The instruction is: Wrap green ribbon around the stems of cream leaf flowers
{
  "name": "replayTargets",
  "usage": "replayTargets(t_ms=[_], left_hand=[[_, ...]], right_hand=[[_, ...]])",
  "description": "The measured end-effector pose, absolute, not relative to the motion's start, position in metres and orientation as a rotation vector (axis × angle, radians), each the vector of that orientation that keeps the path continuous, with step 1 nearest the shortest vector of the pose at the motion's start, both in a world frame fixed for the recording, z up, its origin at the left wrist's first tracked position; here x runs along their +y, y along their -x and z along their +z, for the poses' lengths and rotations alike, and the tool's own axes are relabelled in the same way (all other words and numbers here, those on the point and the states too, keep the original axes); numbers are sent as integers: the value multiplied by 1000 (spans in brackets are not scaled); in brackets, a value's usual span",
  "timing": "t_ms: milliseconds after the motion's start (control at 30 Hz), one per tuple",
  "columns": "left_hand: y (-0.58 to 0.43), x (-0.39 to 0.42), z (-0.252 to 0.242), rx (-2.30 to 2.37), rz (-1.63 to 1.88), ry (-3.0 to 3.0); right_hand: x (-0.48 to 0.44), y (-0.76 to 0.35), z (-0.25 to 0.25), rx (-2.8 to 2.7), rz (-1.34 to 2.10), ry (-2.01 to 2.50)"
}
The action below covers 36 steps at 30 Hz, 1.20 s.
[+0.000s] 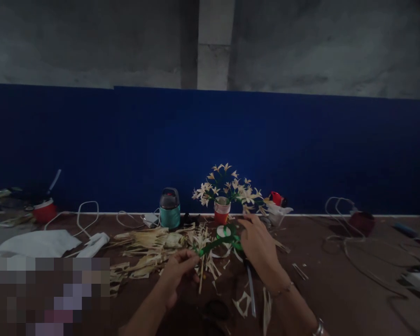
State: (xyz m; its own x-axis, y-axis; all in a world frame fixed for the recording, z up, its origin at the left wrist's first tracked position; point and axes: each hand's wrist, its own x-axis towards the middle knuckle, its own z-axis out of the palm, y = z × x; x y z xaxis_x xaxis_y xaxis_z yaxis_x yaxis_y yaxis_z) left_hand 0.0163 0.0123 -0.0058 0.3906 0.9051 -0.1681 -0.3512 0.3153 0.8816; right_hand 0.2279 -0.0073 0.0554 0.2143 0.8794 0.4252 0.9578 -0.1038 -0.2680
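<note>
**Two hands on a green tape, among dry husk strips**

The left hand (177, 270) is closed narrow: its fingertips pinch the near end of a green tape (215, 243), together with what seems to be a thin stem, though it is too dark to be sure. The right hand (259, 245) is half open, fingers stretched forward and a little spread. It lies over the far end of the tape, next to the tape roll (224, 231); if it really grips the tape I cannot tell, because the back of the hand hides the fingers.

The tape runs tight between both hands, rising from the left hand toward the right one. Below and left of it, a pile of husk strips (150, 247) lies on the brown table (336, 289).

Behind the roll, near the blue wall, stands a red cup (221, 211) which holds a bunch of pale handmade flowers (224, 184). Left of the cup stands a teal container (170, 208) with a dark lid; its content is not visible.
</note>
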Motion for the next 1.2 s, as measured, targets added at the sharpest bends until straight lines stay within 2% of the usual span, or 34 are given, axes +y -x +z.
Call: replayTargets(t_ms=[100, 167, 233, 333, 633, 833, 1200], left_hand=[[-17, 12, -5, 757, 960, -915], [-17, 11, -3, 743, 958, -934], [-16, 10, -1, 724, 942, -939], [-15, 7, 2, 681, 910, -939], [-13, 11, 0, 702, 953, -953], [-19, 7, -10, 740, 899, -1180], [-22, 6, -2, 813, 981, -973]], right_hand=[[-10, -205, 60, -1791, -148, 1715], [-7, -191, 54, -1774, 173, 1558], [-4, -181, 42, -1723, 650, 1414], [-1, -177, 27, -1706, 944, 1351], [-12, -196, 24, -1605, 1028, 1307], [-21, -183, 7, -1431, 1359, 1216], [-21, -180, -5, -1149, 1186, 1169]])
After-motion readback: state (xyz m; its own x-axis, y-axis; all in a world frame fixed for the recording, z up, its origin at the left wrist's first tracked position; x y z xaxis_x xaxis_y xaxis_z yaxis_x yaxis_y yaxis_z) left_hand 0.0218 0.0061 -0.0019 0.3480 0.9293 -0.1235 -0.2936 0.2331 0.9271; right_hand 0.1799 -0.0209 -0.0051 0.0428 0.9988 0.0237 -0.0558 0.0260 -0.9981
